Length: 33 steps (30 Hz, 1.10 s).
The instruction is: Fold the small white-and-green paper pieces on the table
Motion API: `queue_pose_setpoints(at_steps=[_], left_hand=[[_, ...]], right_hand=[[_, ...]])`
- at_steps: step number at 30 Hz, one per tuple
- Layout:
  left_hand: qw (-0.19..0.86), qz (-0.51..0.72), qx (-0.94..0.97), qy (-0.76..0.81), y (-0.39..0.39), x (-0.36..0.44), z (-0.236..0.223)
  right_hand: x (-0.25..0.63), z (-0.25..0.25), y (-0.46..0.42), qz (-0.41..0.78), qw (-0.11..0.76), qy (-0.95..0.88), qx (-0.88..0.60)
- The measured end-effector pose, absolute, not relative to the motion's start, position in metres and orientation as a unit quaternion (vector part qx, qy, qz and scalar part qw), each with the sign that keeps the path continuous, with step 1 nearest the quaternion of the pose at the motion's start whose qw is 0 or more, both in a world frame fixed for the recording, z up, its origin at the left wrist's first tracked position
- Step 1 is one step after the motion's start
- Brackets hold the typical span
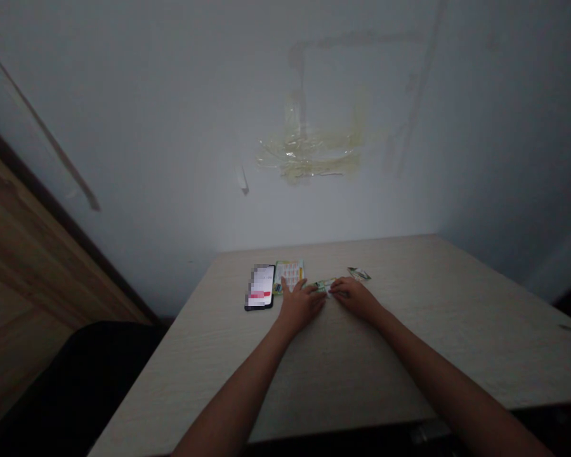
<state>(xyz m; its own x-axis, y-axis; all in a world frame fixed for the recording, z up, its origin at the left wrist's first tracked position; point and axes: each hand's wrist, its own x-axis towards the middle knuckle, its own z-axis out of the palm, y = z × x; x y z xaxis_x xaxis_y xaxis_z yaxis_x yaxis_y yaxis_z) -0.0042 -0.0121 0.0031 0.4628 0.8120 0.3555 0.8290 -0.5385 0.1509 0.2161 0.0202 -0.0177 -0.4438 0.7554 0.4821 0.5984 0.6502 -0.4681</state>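
My left hand (301,304) lies on the table with its fingers spread. Its fingertips touch the lower edge of a printed sheet (291,269) and the left end of a narrow green-and-white printed paper strip (325,285). At the strip's right end is my right hand (356,296), its fingers bent together and pressing on the paper. Part of the strip is hidden under the fingers. A small folded printed paper piece (360,273) lies just beyond my right hand. Left of the sheet, a phone (261,287) lies face up with its screen lit.
The pale wooden table (409,273) stands against a wall (181,158) with peeling clear tape (309,155). A dark chair or cloth (99,374) is beside the table's left edge, near a wooden panel (23,254).
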Motion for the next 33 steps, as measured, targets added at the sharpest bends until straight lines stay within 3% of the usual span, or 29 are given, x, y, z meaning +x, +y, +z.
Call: queue_pose_setpoints(at_steps=[20, 33], left_hand=[[0.05, -0.208, -0.846, -0.489, -0.0123, -0.0014, -0.0015], [0.008, -0.195, -0.846, -0.496, -0.0084, -0.0072, -0.0027]], right_hand=[[0.2184, -0.0176, 0.02, 0.102, 0.329, -0.854, -0.39], [0.2127, -0.0112, 0.0174, 0.056, 0.243, -0.875, -0.414]])
